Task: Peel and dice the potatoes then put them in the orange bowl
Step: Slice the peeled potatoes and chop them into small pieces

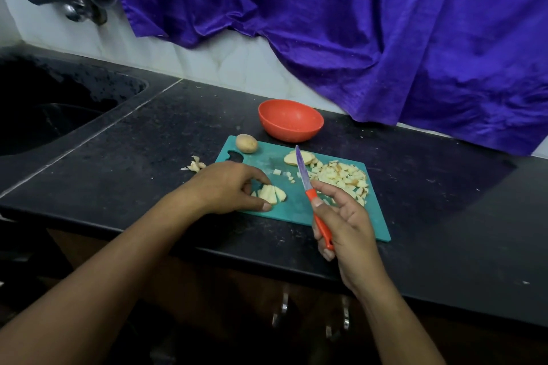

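Evidently mid-dicing, the left hand (pixel 234 187) pinches potato strips (pixel 271 194) near the left edge of the board (pixel 296 210), the right hand (pixel 344 228) grips the knife (pixel 305 181), blade raised, so crosswise cuts should come next, before anything goes to the orange bowl (pixel 290 120) beyond the far edge.

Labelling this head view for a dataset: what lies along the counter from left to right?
sink → peel scraps → whole potato → cut potato strips → diced potato pile
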`<state>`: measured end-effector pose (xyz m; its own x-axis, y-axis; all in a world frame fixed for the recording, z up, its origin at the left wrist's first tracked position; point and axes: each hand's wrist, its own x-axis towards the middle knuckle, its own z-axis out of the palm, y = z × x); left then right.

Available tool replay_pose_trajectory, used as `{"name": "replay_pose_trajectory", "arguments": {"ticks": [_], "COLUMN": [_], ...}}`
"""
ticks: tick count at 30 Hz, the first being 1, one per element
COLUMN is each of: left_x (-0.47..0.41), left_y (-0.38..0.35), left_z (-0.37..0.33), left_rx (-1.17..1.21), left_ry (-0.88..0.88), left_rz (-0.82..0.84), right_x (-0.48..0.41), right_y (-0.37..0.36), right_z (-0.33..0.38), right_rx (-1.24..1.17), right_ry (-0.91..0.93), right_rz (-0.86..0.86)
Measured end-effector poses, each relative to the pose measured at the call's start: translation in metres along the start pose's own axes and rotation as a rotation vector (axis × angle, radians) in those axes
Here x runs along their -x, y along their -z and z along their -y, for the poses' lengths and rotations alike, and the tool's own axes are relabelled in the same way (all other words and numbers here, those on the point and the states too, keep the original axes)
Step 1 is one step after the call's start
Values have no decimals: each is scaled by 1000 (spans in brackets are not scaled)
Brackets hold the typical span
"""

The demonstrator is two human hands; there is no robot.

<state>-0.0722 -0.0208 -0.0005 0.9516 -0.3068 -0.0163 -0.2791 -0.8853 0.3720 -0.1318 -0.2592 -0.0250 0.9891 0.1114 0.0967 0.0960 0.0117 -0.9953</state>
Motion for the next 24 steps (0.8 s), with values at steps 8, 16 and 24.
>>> {"name": "replay_pose_trajectory", "arguments": {"ticks": [8, 16, 24], "left_x": [4, -26, -27], "left_y": [-8, -15, -9], "left_z": [-29, -64, -63], "left_rx": [-253, -362, -344], "left_ry": [253, 424, 275], "left_rz": [-102, -69, -2], "right_x": [-1, 1, 0], "right_y": [2, 5, 7], "right_z": [-3, -5, -7], "right_rx": [-50, -88, -107], "right_ry": [29, 53, 63], "right_rz": [24, 24, 40]}}
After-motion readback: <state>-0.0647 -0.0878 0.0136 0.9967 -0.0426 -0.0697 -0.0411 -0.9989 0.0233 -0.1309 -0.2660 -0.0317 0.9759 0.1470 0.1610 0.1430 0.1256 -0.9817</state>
